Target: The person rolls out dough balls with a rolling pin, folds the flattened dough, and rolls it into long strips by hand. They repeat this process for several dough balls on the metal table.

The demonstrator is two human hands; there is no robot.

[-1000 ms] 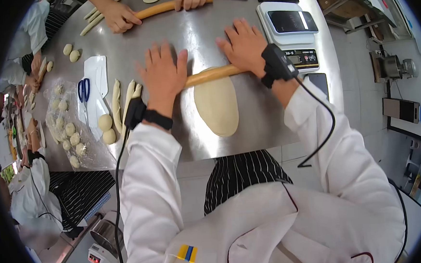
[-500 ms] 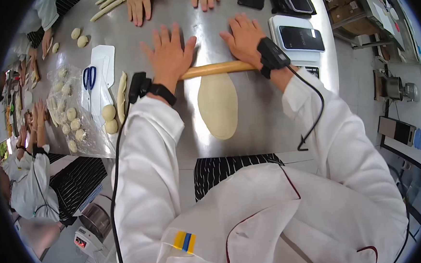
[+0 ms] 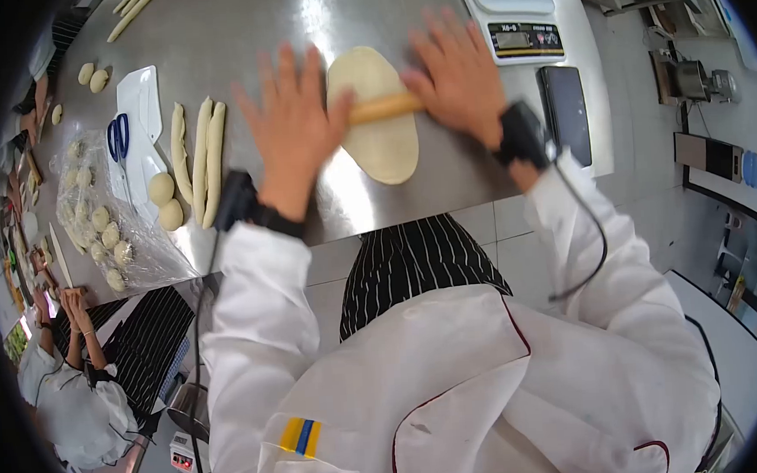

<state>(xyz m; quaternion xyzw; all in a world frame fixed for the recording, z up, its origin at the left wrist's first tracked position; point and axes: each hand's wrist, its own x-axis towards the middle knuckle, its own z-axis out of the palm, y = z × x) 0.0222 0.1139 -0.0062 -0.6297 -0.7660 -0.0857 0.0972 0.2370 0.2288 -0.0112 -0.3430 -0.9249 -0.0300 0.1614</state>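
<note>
A flattened oval of pale dough (image 3: 382, 158) lies on the steel table, its long side running away from me. Across its middle rests a wooden rolling pin (image 3: 385, 108). My left hand (image 3: 292, 125) is over the pin's left end, palm down, with fingers stretched and spread. Over the right end is my right hand (image 3: 462, 80), also flat, its fingers apart and blurred by motion. Both hands hide the pin's ends. Left of my left hand lie three long dough strips (image 3: 209, 160), beside two round dough balls (image 3: 161, 189).
Blue-handled scissors (image 3: 118, 135) lie on a white plastic board (image 3: 146, 95). A clear plastic bag (image 3: 92, 228) covers several dough balls. At right are a digital scale (image 3: 525, 41) and a phone (image 3: 567, 112). Other people's hands (image 3: 75, 309) work at the far left.
The rolling pin has come from the dough's far end back to its middle, both hands with it. Two more strips lie at left. The phone is off the scale; the hands opposite are gone.
</note>
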